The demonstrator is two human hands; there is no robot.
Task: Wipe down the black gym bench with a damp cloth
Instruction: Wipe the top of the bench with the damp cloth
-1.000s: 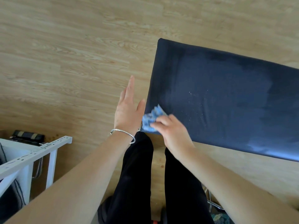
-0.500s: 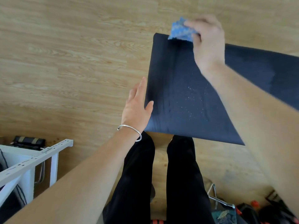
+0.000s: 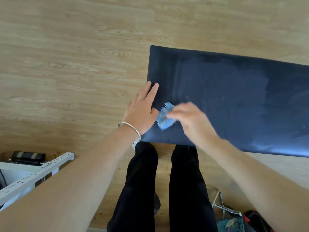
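Note:
The black gym bench [image 3: 234, 91] stretches from the middle of the view to the right edge, its pad showing damp streaks and small white specks. A crumpled blue cloth [image 3: 164, 117] lies on the pad near its left near corner. My right hand [image 3: 192, 121], blurred by motion, grips the cloth against the pad. Beside it, my left hand [image 3: 142, 109] rests flat on the bench's left end with straight fingers and a silver bangle at the wrist.
Wooden floor [image 3: 66, 64] surrounds the bench. A white perforated metal frame [image 3: 33, 176] stands at the lower left, with a black case [image 3: 26, 157] behind it. My black-trousered legs [image 3: 160, 190] are below the bench. A metal stand [image 3: 224, 206] and bags lie at lower right.
My right hand has swept the cloth from the bench's far left corner back to the near left corner. My left hand has shifted onto the bench's left end.

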